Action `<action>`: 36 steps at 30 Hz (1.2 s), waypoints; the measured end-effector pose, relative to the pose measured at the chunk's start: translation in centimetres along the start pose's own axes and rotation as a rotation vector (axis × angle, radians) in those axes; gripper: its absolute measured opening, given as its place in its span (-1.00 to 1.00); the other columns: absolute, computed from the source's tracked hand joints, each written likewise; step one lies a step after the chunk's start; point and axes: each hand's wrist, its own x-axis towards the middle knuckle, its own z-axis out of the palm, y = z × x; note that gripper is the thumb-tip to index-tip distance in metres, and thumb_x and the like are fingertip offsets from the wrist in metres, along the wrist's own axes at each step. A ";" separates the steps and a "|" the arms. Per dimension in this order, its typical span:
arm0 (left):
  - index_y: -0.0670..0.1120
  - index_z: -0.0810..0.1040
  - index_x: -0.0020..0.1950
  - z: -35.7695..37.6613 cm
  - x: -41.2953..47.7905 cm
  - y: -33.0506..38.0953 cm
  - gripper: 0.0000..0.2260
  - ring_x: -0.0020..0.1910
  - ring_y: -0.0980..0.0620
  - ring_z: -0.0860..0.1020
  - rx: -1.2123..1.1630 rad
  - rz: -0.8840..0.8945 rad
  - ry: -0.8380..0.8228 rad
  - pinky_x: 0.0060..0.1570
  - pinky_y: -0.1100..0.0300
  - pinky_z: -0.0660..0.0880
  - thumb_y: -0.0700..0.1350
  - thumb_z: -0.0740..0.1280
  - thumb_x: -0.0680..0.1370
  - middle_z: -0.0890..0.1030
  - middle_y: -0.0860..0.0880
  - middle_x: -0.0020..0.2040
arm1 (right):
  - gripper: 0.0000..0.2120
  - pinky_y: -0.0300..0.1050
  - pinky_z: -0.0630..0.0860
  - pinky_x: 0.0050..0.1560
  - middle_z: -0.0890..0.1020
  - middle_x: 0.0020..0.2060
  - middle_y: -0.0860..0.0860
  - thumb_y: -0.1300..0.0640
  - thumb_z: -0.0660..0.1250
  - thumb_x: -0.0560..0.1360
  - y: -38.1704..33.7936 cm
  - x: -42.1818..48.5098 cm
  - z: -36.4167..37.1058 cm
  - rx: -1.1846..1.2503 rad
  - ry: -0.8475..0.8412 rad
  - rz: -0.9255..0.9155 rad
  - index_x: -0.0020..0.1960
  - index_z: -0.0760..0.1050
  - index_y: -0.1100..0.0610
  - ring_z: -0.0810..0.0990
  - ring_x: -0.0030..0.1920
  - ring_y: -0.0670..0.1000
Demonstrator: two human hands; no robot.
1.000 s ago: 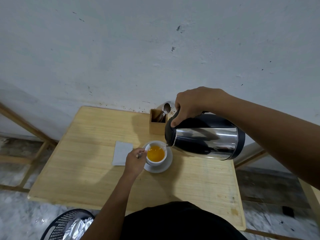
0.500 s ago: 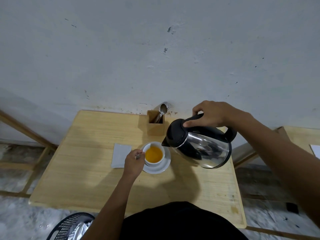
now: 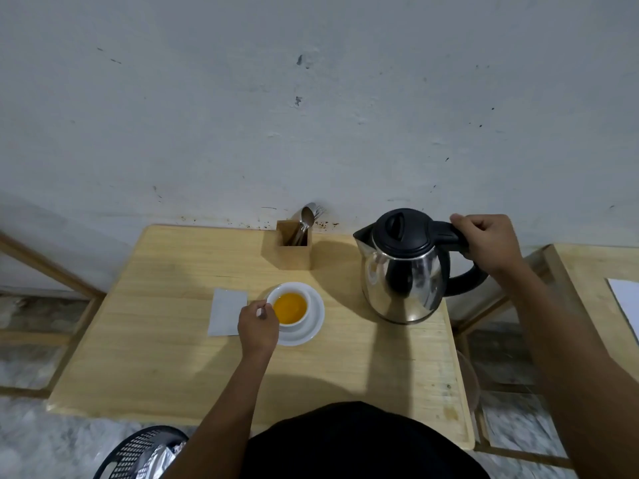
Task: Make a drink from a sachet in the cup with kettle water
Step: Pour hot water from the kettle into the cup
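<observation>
Your right hand (image 3: 485,242) is wrapped around the black handle of the kettle (image 3: 404,267). The kettle stands upright near the right edge of the tabletop (image 3: 166,368), toward the back right corner, with its lid shut and its spout pointing left.

Your left hand (image 3: 257,326) is curled against the left side of the white cup (image 3: 290,305), fingers pinched at its rim. You cannot tell whether it holds the cup's handle. The cup sits on a white saucer (image 3: 311,326) near the middle of the tabletop and has orange drink in it.

A flat grey sachet (image 3: 226,311) lies just left of your left hand, partly under it.

A small wooden box (image 3: 294,252) stands at the back edge, between the cup and the wall. Spoons (image 3: 306,216) stick up out of it. It is well apart from both the cup and the kettle.

A black basket (image 3: 138,456) sits on the floor below the front left corner. Another wooden table (image 3: 587,271) stands past the right edge, with a white sheet (image 3: 627,302) on it.
</observation>
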 end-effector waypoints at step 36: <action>-0.21 0.62 0.08 1.8 -1.2 1.5 -0.77 0.07 -0.22 0.57 0.035 -0.127 0.167 0.11 -0.05 0.47 -0.14 0.24 0.55 0.65 -0.23 0.03 | -0.45 0.03 0.32 -0.43 0.36 -0.58 0.23 -0.13 0.24 0.54 8.0 5.0 -1.1 0.061 0.051 -0.059 -0.51 0.36 0.18 0.35 -0.51 0.22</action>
